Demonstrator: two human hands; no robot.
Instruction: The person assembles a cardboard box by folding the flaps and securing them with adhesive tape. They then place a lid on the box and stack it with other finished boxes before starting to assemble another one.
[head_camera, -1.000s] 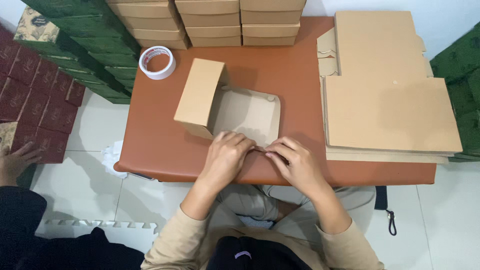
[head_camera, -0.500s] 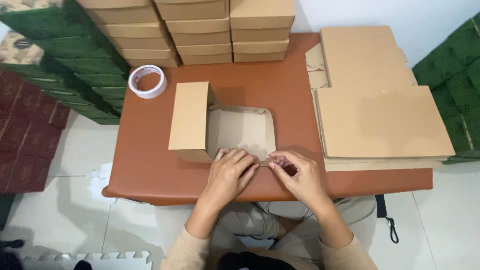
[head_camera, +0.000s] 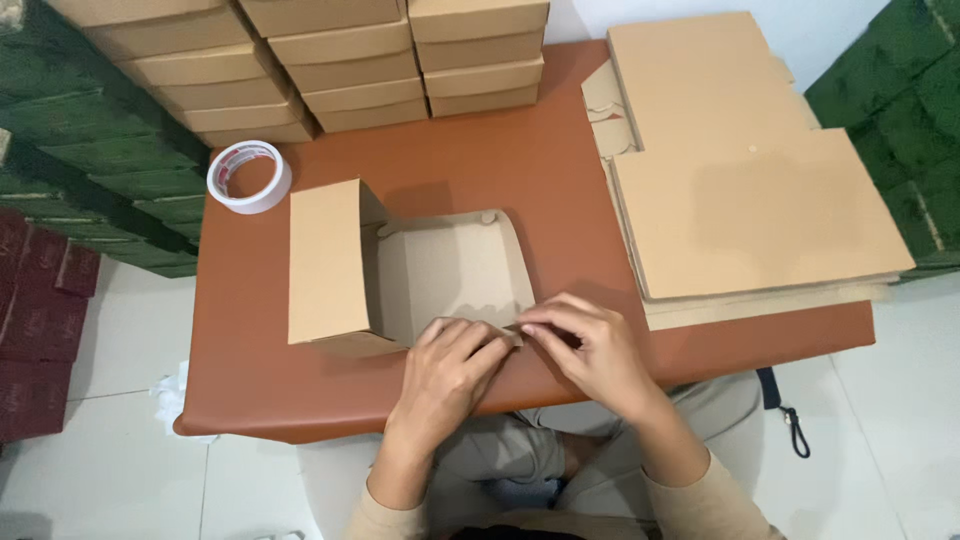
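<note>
I saw the left hand (head_camera: 452, 368) with its grip pinched shut on the near wall of the half-folded cardboard box (head_camera: 400, 268), fingertips pressing the flap edge. The right hand (head_camera: 590, 350) met it there, its grip likewise closed on the same wall's corner, thumb and fingers nipping the card. Both wrists came up from the near edge, forearms angled inward, beige sleeves low in view. The box sat open near the front of the brown desk (head_camera: 540, 165), its lid standing up on the left. A roll of tape (head_camera: 248, 176) lay beyond it, flat card blanks (head_camera: 750, 200) were piled to the right, and finished boxes (head_camera: 340, 60) were stacked at the back. Green cartons (head_camera: 70, 170) flanked the white tiled floor (head_camera: 100, 330).
</note>
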